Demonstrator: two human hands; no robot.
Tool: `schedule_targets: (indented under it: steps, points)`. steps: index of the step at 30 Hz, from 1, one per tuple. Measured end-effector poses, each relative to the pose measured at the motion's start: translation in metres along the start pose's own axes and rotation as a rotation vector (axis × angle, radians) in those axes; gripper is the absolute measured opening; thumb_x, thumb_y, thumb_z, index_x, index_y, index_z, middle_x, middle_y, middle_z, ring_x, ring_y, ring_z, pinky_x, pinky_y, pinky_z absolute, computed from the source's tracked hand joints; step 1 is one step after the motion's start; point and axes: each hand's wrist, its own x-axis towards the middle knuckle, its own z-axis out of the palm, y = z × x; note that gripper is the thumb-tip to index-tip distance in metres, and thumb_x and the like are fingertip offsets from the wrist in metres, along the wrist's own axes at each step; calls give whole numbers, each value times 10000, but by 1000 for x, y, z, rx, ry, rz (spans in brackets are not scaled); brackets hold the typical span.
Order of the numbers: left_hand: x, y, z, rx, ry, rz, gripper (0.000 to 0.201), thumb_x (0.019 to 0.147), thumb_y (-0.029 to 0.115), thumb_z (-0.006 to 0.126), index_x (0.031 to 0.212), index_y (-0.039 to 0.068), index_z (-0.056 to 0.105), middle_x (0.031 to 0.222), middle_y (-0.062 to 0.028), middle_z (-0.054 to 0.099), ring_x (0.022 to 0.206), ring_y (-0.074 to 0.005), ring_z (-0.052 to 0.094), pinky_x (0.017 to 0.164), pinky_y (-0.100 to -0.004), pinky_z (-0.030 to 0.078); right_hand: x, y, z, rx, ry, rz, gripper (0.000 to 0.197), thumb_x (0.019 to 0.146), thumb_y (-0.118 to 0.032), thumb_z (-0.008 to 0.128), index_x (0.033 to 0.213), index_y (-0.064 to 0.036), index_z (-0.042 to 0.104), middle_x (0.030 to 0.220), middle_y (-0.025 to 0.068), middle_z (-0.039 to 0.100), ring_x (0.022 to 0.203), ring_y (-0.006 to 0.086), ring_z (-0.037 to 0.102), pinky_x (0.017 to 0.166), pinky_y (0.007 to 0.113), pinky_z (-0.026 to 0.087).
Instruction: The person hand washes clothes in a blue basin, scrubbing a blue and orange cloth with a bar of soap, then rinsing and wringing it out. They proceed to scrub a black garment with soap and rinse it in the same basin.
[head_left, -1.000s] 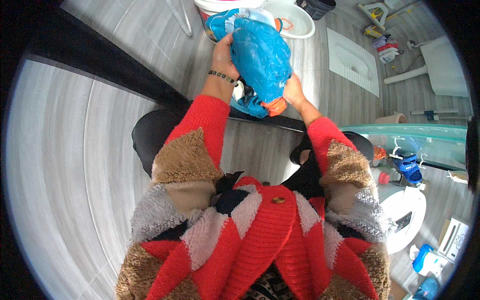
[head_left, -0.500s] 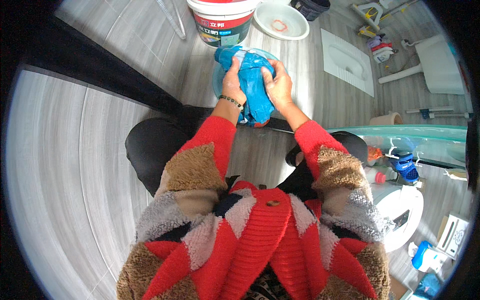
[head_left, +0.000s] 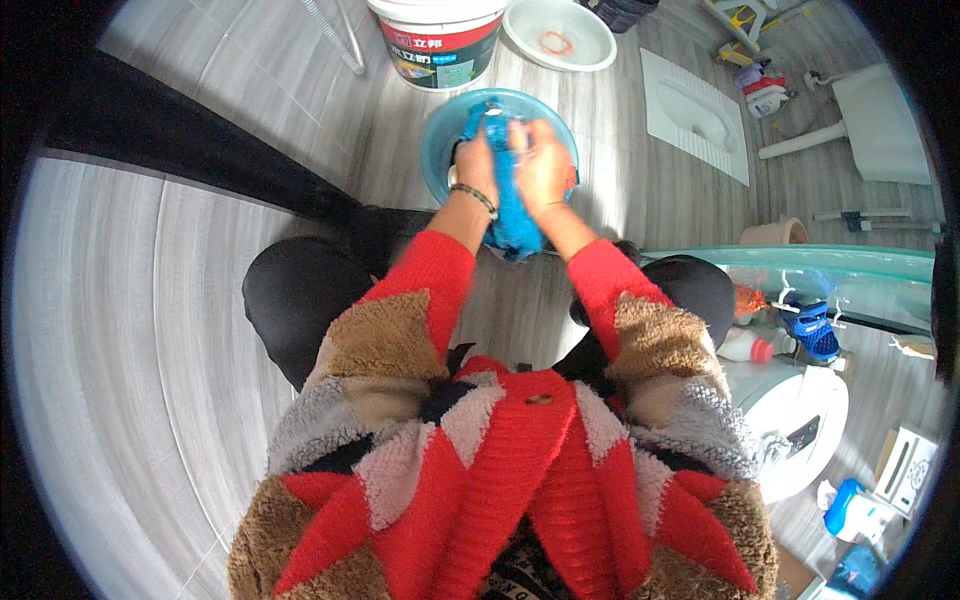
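Note:
A wet-looking blue cloth (head_left: 515, 222), perhaps a garment, is bunched between my two hands over a light-blue basin (head_left: 434, 152). My left hand (head_left: 477, 170), with a beaded bracelet at the wrist, is closed on the cloth's left side. Pressed close against it from the right, my right hand (head_left: 542, 165) also grips the cloth and is smeared by motion. The cloth's lower end hangs over the basin's near rim. Inside the basin, bits of dark, white and orange show beside my hands; what they are is unclear.
Beyond the basin stand a large paint bucket (head_left: 440, 55) and a white basin (head_left: 603, 42). A squat toilet (head_left: 690, 112) lies to the right. Nearer on the right are a glass panel (head_left: 850, 262), blue slippers (head_left: 812, 332) and a rounded white appliance (head_left: 822, 418). A dark threshold crosses the floor.
The cloth, spread wide over the basin before, is now squeezed into a narrow bundle. My hands have come closer together, and more of the basin shows.

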Motion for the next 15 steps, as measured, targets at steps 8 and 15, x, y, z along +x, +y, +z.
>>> schedule_targets:
  steps: [8, 15]
  points:
    - [-4, 28, 13, 28, -201, -60, 364, 877, 313, 579, 1135, 57, 555, 1053, -76, 630, 917, -216, 623, 843, -378, 503, 30, 27, -13, 83, -21, 182, 364, 873, -395, 555, 832, -35, 592, 797, 204, 606, 761, 362, 601, 679, 436, 454]
    - [-36, 67, 42, 171, -372, -156, 352, 855, 286, 628, 1121, 59, 581, 1017, -58, 645, 871, -174, 636, 769, -328, 525, 36, 25, -26, 1243, -612, 538, 861, 869, -512, 534, 1450, -52, 95, 1489, 137, 164, 1346, 257, 224, 1084, 373, 248]
